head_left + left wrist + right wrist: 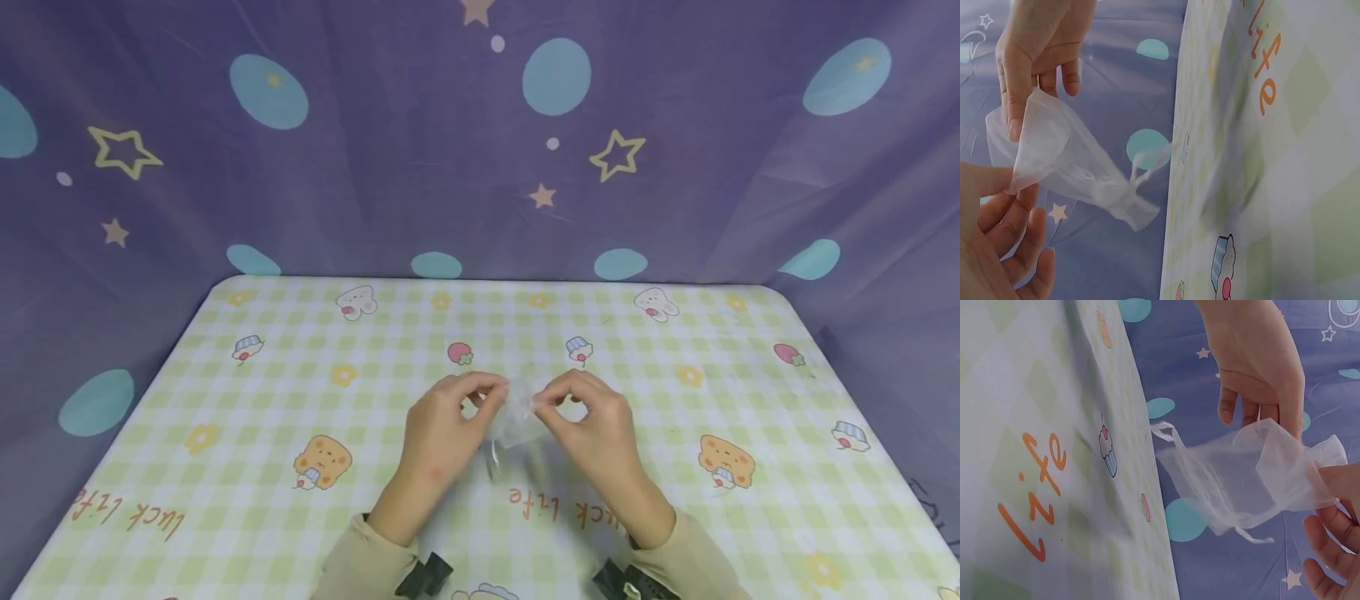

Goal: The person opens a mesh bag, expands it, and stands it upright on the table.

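A small sheer white drawstring pouch [514, 417] is held up between both hands, above the tablecloth. My left hand [448, 421] pinches it at one side between thumb and forefinger. From the other side my right hand [592, 421] pinches the same end. In the left wrist view the pouch [1079, 153] slants toward the table, its gathered end with loose ribbons [1144, 165] away from the fingers. The right wrist view shows the see-through pouch [1241, 475] with gathered folds and a ribbon end dangling. No contents can be made out.
A green-and-white checked tablecloth [375, 517] with printed cartoons covers the table. Behind it hangs a purple curtain [420, 142] with stars and teal ovals, which also runs down both sides. Dark straps [425, 577] sit at the wrists by the sleeves.
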Tool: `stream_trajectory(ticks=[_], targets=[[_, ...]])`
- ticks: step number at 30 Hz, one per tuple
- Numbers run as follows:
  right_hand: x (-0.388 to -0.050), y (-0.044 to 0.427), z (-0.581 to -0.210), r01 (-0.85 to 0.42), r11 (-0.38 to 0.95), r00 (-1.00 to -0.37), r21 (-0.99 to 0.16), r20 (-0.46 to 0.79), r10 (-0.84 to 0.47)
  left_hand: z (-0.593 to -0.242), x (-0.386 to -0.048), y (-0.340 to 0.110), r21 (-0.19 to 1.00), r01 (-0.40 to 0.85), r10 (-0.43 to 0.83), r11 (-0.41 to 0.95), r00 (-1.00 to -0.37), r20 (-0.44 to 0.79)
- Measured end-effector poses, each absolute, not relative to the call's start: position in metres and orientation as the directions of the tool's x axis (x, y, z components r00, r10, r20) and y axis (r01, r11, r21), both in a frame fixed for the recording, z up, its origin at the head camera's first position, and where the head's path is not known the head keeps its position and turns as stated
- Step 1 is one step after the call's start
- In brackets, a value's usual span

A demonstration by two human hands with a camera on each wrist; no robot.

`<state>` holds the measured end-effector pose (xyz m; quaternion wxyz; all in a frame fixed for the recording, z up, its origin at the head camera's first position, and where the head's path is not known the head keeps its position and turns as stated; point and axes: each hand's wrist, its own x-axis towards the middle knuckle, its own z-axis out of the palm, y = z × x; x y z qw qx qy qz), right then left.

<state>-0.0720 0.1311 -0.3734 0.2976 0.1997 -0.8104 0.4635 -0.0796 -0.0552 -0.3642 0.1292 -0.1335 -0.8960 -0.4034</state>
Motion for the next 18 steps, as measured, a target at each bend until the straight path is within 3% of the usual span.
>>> stream_trajectory(ticks=[7, 18], targets=[[-0.0713, 0.1311, -0.3731, -0.615, 0.471, -0.746, -0.632, 0.660, -0.088, -0.3631, -0.0800, -0.0531, 0.699, 0.389, 0.182, 0.600, -0.917, 0.355], [-0.0675, 0.1337, -0.3750, -0.622, 0.402, -0.770, -0.672, 0.618, -0.158, -0.3611, -0.0799, -0.0531, 0.696, 0.395, 0.098, 0.600, -0.899, 0.426]])
